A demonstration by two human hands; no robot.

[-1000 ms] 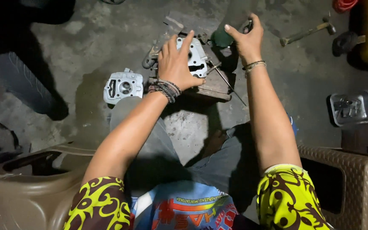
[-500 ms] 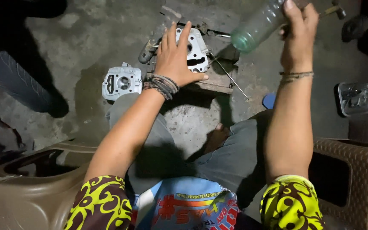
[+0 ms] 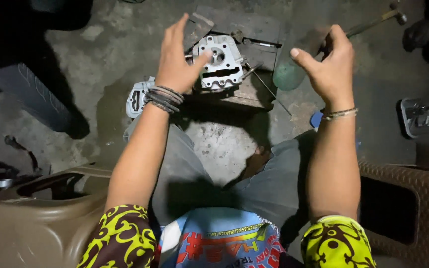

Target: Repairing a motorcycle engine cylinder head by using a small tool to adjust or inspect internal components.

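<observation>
- The green plastic bottle [image 3: 290,73] has come down from its raised, tilted position of half a second ago and now sits low by the right hand [image 3: 329,69], which curls around its top; contents cannot be told.
- The left hand [image 3: 177,62] has lifted, fingers spread, thumb tip touching the grey metal engine part [image 3: 220,63].
- That part rests on a wooden block [image 3: 247,92] on the concrete floor [image 3: 224,144].
- A second metal casting [image 3: 136,99] lies just beside the left wrist.
- A square metal tray [image 3: 425,116] sits well apart, at right.
</observation>
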